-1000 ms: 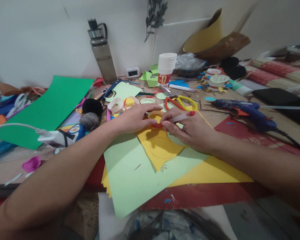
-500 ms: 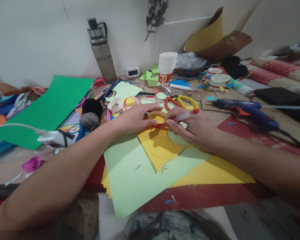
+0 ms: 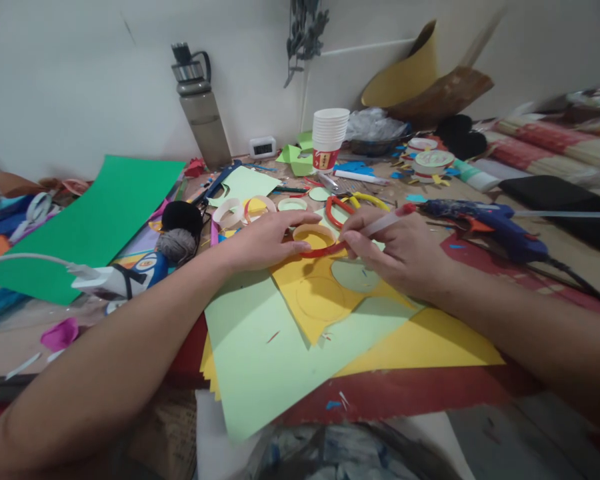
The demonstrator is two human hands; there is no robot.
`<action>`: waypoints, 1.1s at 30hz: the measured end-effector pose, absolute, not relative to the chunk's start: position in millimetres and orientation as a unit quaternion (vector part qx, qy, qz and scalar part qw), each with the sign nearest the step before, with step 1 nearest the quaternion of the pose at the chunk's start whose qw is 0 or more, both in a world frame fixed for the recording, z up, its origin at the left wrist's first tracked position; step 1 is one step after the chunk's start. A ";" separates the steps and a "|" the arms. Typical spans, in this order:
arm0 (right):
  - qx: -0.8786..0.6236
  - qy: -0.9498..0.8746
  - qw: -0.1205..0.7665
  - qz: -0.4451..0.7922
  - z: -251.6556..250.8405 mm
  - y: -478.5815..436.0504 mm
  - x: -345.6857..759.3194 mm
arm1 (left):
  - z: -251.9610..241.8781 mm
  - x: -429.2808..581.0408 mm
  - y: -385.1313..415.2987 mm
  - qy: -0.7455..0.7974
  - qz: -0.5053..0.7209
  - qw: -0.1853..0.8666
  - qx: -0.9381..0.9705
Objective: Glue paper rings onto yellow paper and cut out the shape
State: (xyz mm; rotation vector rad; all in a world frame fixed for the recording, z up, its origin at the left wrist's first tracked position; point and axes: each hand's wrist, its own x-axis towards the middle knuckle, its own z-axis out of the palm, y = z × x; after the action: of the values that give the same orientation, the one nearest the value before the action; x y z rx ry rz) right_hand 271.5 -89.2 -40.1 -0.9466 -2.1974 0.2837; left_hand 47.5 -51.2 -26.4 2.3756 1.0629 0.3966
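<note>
A red-rimmed paper ring (image 3: 316,241) stands on a yellow sheet (image 3: 320,293) in the middle of the table. My left hand (image 3: 263,239) rests against the ring's left side, fingers curved over its far edge and holding it down. My right hand (image 3: 397,250) is closed on a white pen with a red cap (image 3: 389,220), its tip at the ring's right side. A light green sheet (image 3: 260,353) lies under the yellow one, with a cut green disc (image 3: 354,275) beside my right hand.
Red and yellow scissors (image 3: 353,203) lie just beyond the ring. A blue glue gun (image 3: 485,223) is at the right, a stack of paper cups (image 3: 330,137) and a water bottle (image 3: 200,110) at the back, a dark green sheet (image 3: 95,220) at the left, and yarn balls (image 3: 180,230).
My right hand has slid along the ring's right side with the pen, away from me. The left hand keeps its hold on the ring. The view shifted slightly.
</note>
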 end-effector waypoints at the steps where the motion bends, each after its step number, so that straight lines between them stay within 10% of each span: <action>1: -0.369 -0.846 0.369 0.114 -39.4 -89.5 272.2 | -27.0 46.8 -50.7 0.389 0.147 0.251 0.874; 18: -0.417 -0.731 0.474 0.257 -32.1 -80.8 286.2 | -24.5 41.8 -44.6 0.400 0.288 0.303 0.816; 33: -0.578 -0.774 0.163 0.199 -25.7 -68.5 289.3 | -34.4 46.5 -54.0 0.370 0.363 0.450 0.727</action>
State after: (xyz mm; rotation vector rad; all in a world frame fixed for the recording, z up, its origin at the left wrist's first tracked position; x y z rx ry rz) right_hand 289.3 -68.5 -25.7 -1.6502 -2.2091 0.5668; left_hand 46.5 -54.0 -34.4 1.7983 0.9160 0.8972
